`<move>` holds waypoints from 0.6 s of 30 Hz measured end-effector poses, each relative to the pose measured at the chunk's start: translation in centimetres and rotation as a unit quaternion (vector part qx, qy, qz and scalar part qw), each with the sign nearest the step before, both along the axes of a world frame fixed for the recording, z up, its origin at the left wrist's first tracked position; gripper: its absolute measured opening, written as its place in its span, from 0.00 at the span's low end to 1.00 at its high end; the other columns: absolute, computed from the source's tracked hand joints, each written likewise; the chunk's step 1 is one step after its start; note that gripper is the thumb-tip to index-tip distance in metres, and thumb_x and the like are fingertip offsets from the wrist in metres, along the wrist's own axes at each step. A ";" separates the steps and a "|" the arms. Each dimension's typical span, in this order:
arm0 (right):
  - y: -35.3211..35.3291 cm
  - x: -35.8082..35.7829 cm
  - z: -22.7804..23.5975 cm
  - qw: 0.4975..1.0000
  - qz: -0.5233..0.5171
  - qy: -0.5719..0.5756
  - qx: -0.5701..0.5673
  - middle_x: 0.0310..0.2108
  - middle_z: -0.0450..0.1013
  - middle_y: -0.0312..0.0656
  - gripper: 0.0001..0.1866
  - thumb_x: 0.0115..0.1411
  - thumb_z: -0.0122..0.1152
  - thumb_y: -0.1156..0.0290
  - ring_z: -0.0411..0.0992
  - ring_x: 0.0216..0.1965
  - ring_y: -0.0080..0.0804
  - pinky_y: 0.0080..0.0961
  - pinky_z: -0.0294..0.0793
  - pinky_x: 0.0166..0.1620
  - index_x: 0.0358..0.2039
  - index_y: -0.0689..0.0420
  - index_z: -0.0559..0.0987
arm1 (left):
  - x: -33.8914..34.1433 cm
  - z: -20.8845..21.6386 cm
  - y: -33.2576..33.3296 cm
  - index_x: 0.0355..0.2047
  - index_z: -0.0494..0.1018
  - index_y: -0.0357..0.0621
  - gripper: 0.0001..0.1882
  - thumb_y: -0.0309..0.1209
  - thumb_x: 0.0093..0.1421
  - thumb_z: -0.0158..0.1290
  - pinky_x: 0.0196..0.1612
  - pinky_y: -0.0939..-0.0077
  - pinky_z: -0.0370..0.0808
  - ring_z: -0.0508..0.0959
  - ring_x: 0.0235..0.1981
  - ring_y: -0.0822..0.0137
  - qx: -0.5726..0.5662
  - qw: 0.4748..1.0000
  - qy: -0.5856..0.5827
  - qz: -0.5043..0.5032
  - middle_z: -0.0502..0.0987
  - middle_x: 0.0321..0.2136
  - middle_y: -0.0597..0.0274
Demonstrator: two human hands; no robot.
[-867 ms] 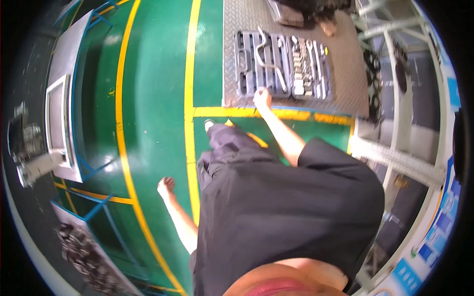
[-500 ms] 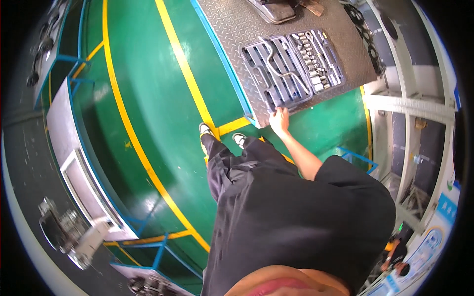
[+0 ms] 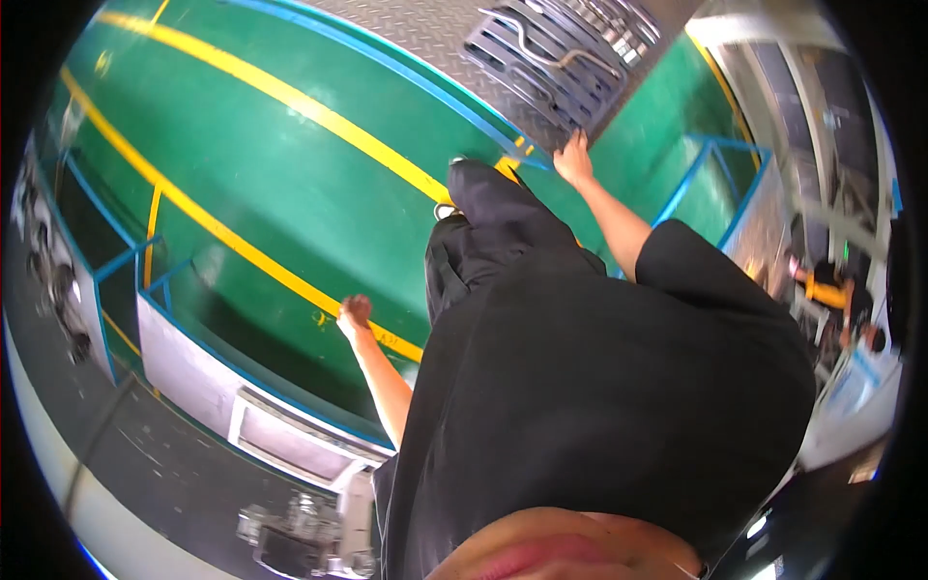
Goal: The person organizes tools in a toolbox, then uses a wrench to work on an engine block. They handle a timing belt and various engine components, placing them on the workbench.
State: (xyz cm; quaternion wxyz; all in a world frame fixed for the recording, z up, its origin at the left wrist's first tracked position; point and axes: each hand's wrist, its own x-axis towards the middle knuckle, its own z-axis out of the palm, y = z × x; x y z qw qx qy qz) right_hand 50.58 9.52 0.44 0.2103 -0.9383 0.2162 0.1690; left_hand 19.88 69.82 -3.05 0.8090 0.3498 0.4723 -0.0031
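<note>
An open grey tool case [image 3: 551, 82] lies on the dark diamond-plate tabletop [image 3: 425, 43], close to its near right edge. A bent metal bar [image 3: 551, 58] rests across its slotted half, and shiny sockets [image 3: 619, 24] fill the other half, cut off by the top of the view. At the case's near corner, my right hand [image 3: 573, 158] has its fingers closed on the edge. My left hand [image 3: 355, 314] hangs over the green floor at my left side, fingers curled and a little blurred, with nothing visible in them.
Yellow lines [image 3: 290, 94] cross the green floor [image 3: 280, 174]. Low light-coloured benches with blue frames [image 3: 188, 358] stand to my left, with metal parts [image 3: 300, 532] beyond. On the right are another blue frame [image 3: 715, 184], pale beams [image 3: 817, 106] and a person in orange and black [image 3: 831, 290].
My view and body have turned to the right, so the table and case now sit higher in the picture. My left hand has come into view; my right hand stays at the case's near edge.
</note>
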 end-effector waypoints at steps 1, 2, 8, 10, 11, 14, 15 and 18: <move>0.6 0.0 0.0 0.999 -0.012 -0.002 -0.036 0.73 0.46 0.62 0.43 0.61 0.57 0.65 0.67 0.61 0.64 0.45 0.72 0.62 0.70 0.71 0.52 | 3.3 1.6 2.0 0.54 0.71 0.38 0.18 0.34 0.68 0.46 0.47 0.61 0.81 0.82 0.43 0.49 0.127 0.975 0.180 -0.007 0.79 0.47 0.43; 0.9 0.1 0.0 0.998 -0.027 0.014 -0.055 0.75 0.44 0.58 0.43 0.60 0.57 0.65 0.69 0.61 0.62 0.45 0.73 0.60 0.71 0.69 0.52 | 5.9 3.0 3.2 0.55 0.71 0.36 0.19 0.35 0.69 0.46 0.46 0.62 0.81 0.82 0.42 0.50 0.146 0.968 0.199 -0.034 0.79 0.47 0.43; 4.8 1.4 0.9 0.989 -0.132 -0.011 -0.070 0.74 0.45 0.59 0.44 0.59 0.59 0.66 0.69 0.60 0.61 0.44 0.75 0.59 0.71 0.69 0.52 | 17.3 6.5 8.3 0.49 0.73 0.38 0.16 0.36 0.67 0.49 0.32 0.71 0.79 0.83 0.31 0.59 0.160 0.909 0.267 -0.275 0.82 0.36 0.51; 6.1 2.2 0.8 0.982 -0.158 -0.004 -0.107 0.73 0.47 0.61 0.44 0.58 0.59 0.68 0.63 0.65 0.62 0.45 0.69 0.64 0.71 0.69 0.52 | 18.2 6.9 9.6 0.46 0.74 0.39 0.14 0.35 0.66 0.51 0.29 0.72 0.78 0.82 0.28 0.60 0.156 0.900 0.292 -0.284 0.82 0.34 0.52; 6.7 2.4 0.7 0.977 -0.187 -0.013 -0.098 0.73 0.48 0.60 0.43 0.57 0.57 0.70 0.60 0.67 0.63 0.48 0.64 0.67 0.71 0.69 0.53 | 18.2 7.5 10.4 0.45 0.75 0.39 0.14 0.35 0.65 0.52 0.29 0.71 0.78 0.82 0.28 0.59 0.151 0.896 0.316 -0.272 0.82 0.34 0.51; 7.6 3.0 0.2 0.963 -0.249 -0.030 -0.097 0.74 0.48 0.58 0.41 0.57 0.55 0.72 0.60 0.68 0.60 0.49 0.60 0.68 0.71 0.68 0.54 | 19.1 9.0 13.3 0.45 0.75 0.40 0.14 0.36 0.65 0.51 0.28 0.70 0.78 0.82 0.27 0.60 0.145 0.871 0.362 -0.297 0.82 0.32 0.52; 7.6 3.1 0.0 0.960 -0.257 -0.033 -0.106 0.74 0.47 0.58 0.41 0.58 0.55 0.72 0.60 0.68 0.59 0.49 0.60 0.68 0.71 0.68 0.54 | 19.8 9.4 14.1 0.45 0.75 0.40 0.14 0.36 0.65 0.51 0.27 0.70 0.78 0.82 0.26 0.60 0.144 0.863 0.370 -0.311 0.82 0.32 0.52; 8.0 3.5 -0.9 0.951 -0.257 -0.019 -0.169 0.73 0.51 0.55 0.40 0.58 0.53 0.74 0.59 0.69 0.56 0.46 0.57 0.69 0.71 0.63 0.56 | 22.6 10.3 16.4 0.45 0.75 0.40 0.14 0.36 0.65 0.51 0.26 0.70 0.78 0.83 0.25 0.60 0.143 0.844 0.383 -0.347 0.83 0.31 0.52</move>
